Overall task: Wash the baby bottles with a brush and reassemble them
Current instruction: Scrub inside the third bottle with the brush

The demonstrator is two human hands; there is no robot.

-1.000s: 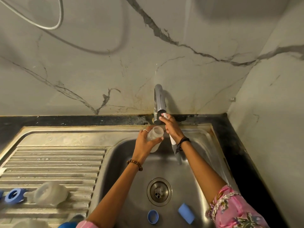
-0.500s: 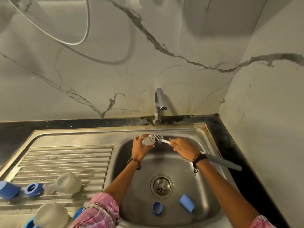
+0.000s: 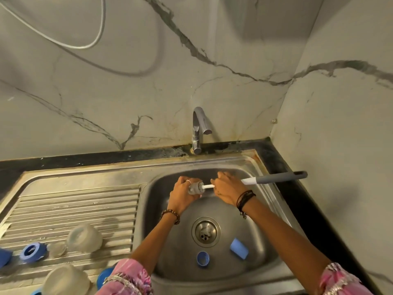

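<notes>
Over the steel sink basin, my left hand grips a small clear bottle lying sideways, its mouth toward the right. My right hand holds the bottle brush by its white shaft; the grey bristle head sits at the bottle's mouth and the grey handle sticks out right over the counter. A blue ring and a blue cap lie in the basin near the drain. On the ribbed drainboard rest clear bottle parts, a blue collar and another clear piece.
The chrome tap stands behind the basin with no water running. A marble wall rises behind and on the right. A black counter strip borders the sink. The drain sits mid-basin.
My right hand left the tap and came down with the brush. The brush head has gone from beside the bottle to its mouth. Both hands sit lower over the basin.
</notes>
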